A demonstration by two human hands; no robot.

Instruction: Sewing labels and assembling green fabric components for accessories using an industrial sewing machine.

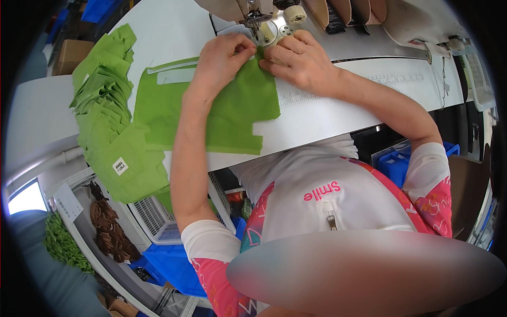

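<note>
A green fabric piece (222, 116) lies flat on the white sewing table, its top edge under both my hands. My left hand (224, 61) pinches that edge just left of the needle area, thumb and fingers pressed together. On the other side, my right hand (298, 61) has its fingers curled on the fabric's upper right corner. Directly above them is the sewing machine head (259, 16) with its presser foot; whether the cloth lies under it, I cannot tell. A pale strip (177, 76) shows at the fabric's upper left.
A pile of green fabric pieces (108, 116) hangs over the table's left edge, one bearing a white label (120, 166). Below stand a white basket (153, 219) and a blue bin (174, 267). A ruler marking (391, 79) runs along the table at right.
</note>
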